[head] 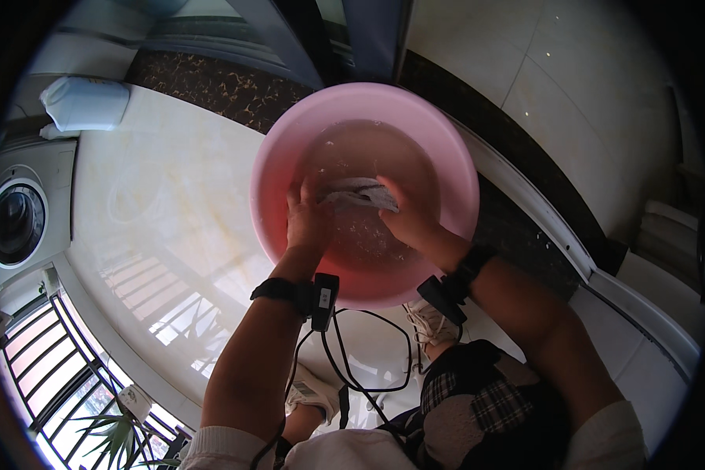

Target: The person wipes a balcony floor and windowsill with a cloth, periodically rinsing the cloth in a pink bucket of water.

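Note:
A round pink plastic basin (452, 141) stands on the floor before me, holding cloudy water (376, 147) with small bubbles. A wet, pale grey cloth (358, 192) lies bunched in the water between my hands. My left hand (308, 220) reaches into the basin at the cloth's left end; its fingertips are in the water and partly hidden. At the right end, my right hand (408, 214) grips the cloth between thumb and fingers. Each wrist wears a black strap with a small device, and black cables hang between them.
A front-loading washing machine (26, 214) stands at the left, below a pale blue plastic jug (91, 104). Near the barred window (53, 364) is a potted spiky plant (111, 435). A door frame (358, 41) and dark marble sill (211, 85) lie beyond the basin.

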`<state>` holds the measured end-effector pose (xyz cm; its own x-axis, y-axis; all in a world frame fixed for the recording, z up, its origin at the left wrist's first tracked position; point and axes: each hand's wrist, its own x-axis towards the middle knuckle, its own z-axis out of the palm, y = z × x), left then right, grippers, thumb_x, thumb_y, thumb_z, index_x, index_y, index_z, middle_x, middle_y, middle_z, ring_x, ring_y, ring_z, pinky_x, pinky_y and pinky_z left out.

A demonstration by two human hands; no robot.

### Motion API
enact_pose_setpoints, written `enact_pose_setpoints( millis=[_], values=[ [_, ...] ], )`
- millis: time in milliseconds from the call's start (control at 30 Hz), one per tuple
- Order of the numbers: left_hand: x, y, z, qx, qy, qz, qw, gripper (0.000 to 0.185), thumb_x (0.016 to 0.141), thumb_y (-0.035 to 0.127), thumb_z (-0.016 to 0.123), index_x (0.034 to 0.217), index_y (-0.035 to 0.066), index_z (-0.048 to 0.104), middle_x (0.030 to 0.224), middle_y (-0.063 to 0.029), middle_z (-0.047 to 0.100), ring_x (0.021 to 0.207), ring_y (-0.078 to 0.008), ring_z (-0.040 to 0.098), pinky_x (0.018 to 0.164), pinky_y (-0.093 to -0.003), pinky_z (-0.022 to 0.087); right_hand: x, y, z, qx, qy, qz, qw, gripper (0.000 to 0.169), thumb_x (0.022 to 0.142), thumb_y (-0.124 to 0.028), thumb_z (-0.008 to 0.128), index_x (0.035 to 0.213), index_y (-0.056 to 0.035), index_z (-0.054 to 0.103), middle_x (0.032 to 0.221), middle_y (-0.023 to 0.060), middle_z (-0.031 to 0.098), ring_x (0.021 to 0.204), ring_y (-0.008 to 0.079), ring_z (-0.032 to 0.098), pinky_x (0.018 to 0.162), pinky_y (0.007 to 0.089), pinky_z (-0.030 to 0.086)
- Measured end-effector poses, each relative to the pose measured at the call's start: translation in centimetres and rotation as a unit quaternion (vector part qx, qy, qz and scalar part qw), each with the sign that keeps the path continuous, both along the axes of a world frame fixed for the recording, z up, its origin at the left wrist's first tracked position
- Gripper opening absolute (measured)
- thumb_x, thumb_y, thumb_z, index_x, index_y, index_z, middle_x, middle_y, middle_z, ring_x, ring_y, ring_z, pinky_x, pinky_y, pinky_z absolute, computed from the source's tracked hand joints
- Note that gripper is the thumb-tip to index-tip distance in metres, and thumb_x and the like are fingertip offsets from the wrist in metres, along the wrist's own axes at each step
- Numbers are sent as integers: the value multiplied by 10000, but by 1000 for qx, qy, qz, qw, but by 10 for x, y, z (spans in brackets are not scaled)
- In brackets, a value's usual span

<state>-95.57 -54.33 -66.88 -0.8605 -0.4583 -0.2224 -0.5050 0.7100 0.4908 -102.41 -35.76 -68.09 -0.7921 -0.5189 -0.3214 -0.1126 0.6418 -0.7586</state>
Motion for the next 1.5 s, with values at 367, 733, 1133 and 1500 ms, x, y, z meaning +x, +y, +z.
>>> enact_pose_setpoints(
  millis=[367,733,1133,1500],
  values=[
    [23,60,40,127,-60,-180,974,232,830,99,611,1052,36,584,1295,-185,470,1149,-359,500,898,-391,466,5,-10,14,-116,-442,-268,848,376,935,-385,495,1184,-108,550,969,57,562,843,207,539,648,387,455],
    [29,66,71,78,260,-146,951,274,907,209,551,1089,6,520,1309,-208,410,1191,-410,393,1017,-479,299,1,-32,48,-272,-672,-227,650,390,958,-478,381,1051,-134,540,962,68,590,746,182,580,597,361,502],
    [-11,46,50,248,148,-10,957,228,914,230,503,1056,68,577,870,-187,609,864,-385,562,828,-446,426,20,-39,76,-259,-620,-191,715,272,903,-378,445,891,-147,588,635,-17,519,473,119,449,387,263,296],
    [16,3,-9,-125,-124,-249,952,521,871,291,559,1358,186,405,1447,-143,308,1256,-421,398,960,-499,444,5,3,-8,54,40,12,998,489,789,-119,623,1256,-49,496,1294,216,465,1163,348,487,974,399,405]
  ],
)
